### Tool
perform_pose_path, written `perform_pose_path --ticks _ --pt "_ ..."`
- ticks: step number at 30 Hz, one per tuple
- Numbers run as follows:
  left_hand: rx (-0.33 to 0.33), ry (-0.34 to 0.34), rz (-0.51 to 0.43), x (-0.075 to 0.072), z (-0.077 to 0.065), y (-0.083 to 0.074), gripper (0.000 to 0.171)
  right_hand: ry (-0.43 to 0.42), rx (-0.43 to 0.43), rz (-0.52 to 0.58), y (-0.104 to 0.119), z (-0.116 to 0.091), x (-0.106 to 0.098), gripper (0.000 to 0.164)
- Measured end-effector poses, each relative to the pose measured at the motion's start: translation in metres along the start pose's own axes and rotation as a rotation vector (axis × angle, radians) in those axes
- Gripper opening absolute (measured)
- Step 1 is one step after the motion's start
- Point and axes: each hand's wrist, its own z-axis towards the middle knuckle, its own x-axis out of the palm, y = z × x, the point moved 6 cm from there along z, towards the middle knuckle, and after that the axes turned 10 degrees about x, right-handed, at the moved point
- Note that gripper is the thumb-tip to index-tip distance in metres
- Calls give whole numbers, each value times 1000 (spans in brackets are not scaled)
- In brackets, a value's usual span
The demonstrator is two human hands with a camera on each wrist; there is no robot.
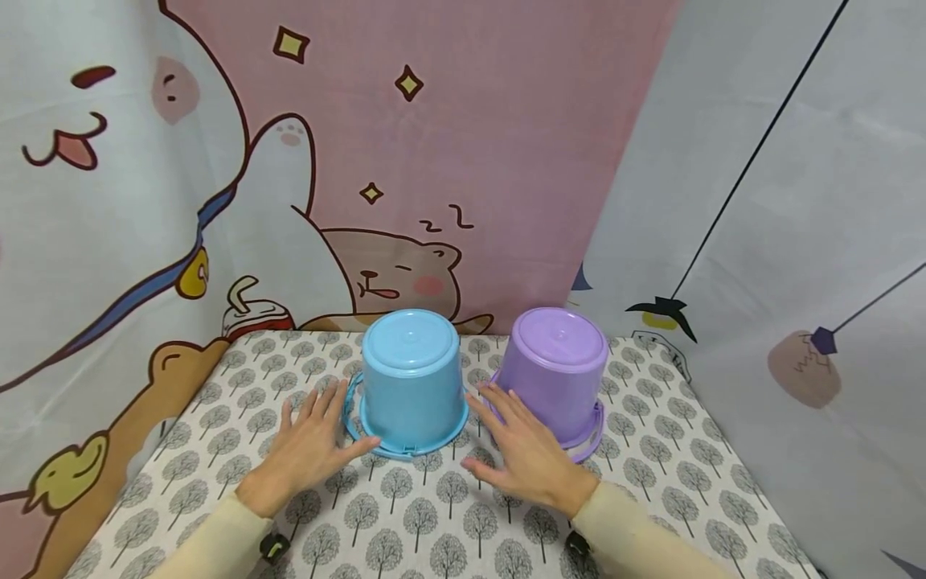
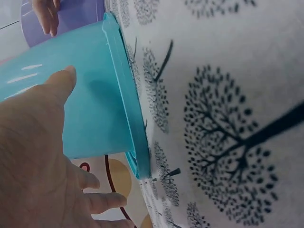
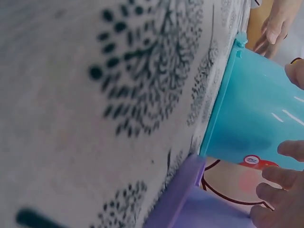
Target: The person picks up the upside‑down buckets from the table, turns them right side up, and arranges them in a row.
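Two buckets stand upside down on the tree-print tablecloth: a light blue bucket and, to its right, a purple bucket. My left hand lies flat with spread fingers just left of the blue bucket, its thumb by the rim. My right hand lies flat between the two buckets, in front of the purple one. The left wrist view shows the left hand close to the blue bucket's wall. In the right wrist view, straight fingers are near the blue bucket and the purple rim.
Cartoon-print cloth hangs as a backdrop behind and on both sides of the table. The blue bucket's handle lies on the cloth at its left side. The table's left edge and right edge are close.
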Motion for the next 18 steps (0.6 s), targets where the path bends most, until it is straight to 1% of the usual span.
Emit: perform_pose_path --ticks 3,11,18 --pt "-6 13 -6 4 -2 4 123 24 10 20 1 2 5 103" --pt "-58 82 -61 16 -6 13 126 110 97 99 1 7 14 101" --pt "-89 124 -73 21 -7 22 129 172 143 151 2 11 23 100"
